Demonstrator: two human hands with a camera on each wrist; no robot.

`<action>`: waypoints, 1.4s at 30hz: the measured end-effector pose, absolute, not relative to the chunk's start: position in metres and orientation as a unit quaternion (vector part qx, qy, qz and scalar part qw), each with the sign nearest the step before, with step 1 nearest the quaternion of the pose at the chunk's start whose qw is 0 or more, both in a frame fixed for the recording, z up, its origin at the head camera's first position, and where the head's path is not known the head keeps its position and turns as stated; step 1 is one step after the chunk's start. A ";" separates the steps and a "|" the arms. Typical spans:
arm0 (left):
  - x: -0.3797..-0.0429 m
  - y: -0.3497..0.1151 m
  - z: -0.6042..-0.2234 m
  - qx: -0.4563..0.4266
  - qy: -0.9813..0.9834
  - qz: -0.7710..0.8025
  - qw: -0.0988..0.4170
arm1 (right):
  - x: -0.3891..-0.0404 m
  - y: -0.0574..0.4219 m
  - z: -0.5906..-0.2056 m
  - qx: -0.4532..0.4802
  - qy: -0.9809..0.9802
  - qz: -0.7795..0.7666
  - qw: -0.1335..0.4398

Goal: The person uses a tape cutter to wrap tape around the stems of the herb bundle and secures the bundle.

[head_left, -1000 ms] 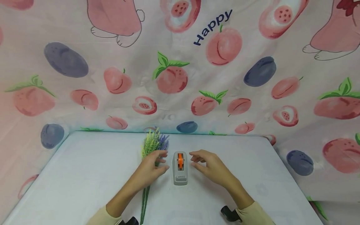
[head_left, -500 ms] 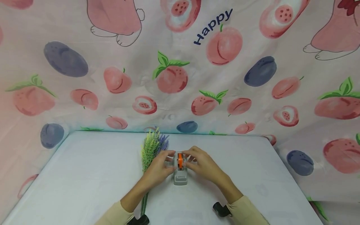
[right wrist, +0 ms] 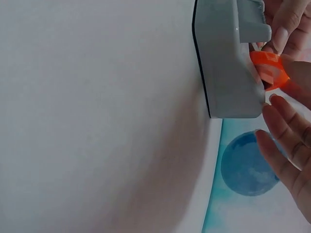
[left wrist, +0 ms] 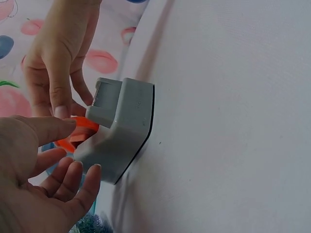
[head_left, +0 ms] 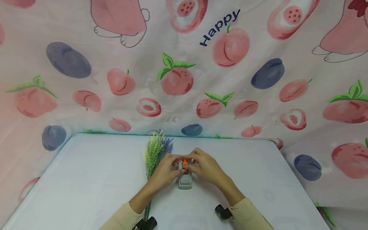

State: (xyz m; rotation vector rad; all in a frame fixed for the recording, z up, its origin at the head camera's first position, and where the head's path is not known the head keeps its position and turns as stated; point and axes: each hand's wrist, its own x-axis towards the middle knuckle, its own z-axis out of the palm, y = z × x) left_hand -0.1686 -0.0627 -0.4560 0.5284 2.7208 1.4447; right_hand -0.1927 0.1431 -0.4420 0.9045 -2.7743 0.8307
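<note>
A grey tape dispenser (head_left: 185, 183) stands on the white table, an orange tape roll (head_left: 185, 163) seated in its top. My left hand (head_left: 165, 169) comes in from the left, its thumb and index finger pinching at the roll. From the other side my right hand (head_left: 208, 164) holds the roll between thumb and forefinger. The fingertips of both hands nearly meet above it. In the right wrist view the orange roll (left wrist: 68, 141) and the dispenser's (right wrist: 226, 73) side show close up, while the other fingers of my right hand (right wrist: 291, 141) spread loosely beside them.
Artificial flower stems, yellow-green (head_left: 153, 153) and purple (head_left: 167, 145), lie left of the dispenser, partly under my left forearm. Black wrist cameras (head_left: 222, 211) sit by both sleeves. A fruit-print cloth (head_left: 172, 111) hangs behind the white table (head_left: 86, 175).
Both hands have moved inward from either side of the dispenser to the orange tape roll, and their fingers have closed in on it. The dispenser and flowers stay in place.
</note>
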 end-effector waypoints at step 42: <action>-0.178 -0.055 -0.484 0.103 0.734 0.667 0.080 | -0.202 0.156 -0.461 0.265 -0.847 0.460 -0.038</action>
